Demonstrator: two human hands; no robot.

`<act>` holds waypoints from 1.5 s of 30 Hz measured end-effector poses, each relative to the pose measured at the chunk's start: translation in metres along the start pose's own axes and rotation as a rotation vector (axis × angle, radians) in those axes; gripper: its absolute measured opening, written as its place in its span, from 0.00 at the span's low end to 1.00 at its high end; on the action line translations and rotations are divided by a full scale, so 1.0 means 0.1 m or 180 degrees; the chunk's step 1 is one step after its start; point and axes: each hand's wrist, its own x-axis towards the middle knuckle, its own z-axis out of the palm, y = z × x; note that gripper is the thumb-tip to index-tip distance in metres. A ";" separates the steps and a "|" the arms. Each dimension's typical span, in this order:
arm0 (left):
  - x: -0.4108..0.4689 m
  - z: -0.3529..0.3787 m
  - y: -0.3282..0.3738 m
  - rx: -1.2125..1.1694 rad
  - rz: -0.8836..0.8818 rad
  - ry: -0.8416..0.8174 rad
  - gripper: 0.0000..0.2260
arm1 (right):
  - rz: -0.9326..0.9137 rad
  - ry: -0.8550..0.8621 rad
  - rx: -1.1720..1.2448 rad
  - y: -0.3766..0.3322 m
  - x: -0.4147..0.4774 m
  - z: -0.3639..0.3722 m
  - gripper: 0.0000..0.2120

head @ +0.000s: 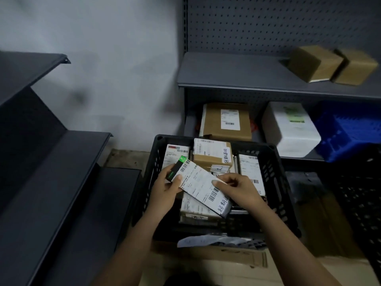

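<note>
A black plastic crate (274, 174) in front of me holds several labelled parcels. Above it I hold a long flat box (203, 185) with a white shipping label, barcodes and a green and black end. My left hand (168, 187) grips its upper left end, thumb on the label. My right hand (237, 187) pinches the box's right edge with thumb and curled fingers. A brown carton with handwriting (212, 153) stands at the crate's back.
Dark metal shelves (51, 162) step down on the left. On the right, a pegboard rack's upper shelf (237, 75) carries two brown boxes (334, 65); below are a labelled brown parcel (226, 122), a white foam box (288, 129) and a blue crate (348, 133). Another black crate (362, 201) stands at right.
</note>
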 end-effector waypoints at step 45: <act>1.56 -0.53 -0.51 0.2738 0.0433 -0.1521 0.28 | 0.0820 0.1238 -0.1478 0.01 0.93 1.83 0.20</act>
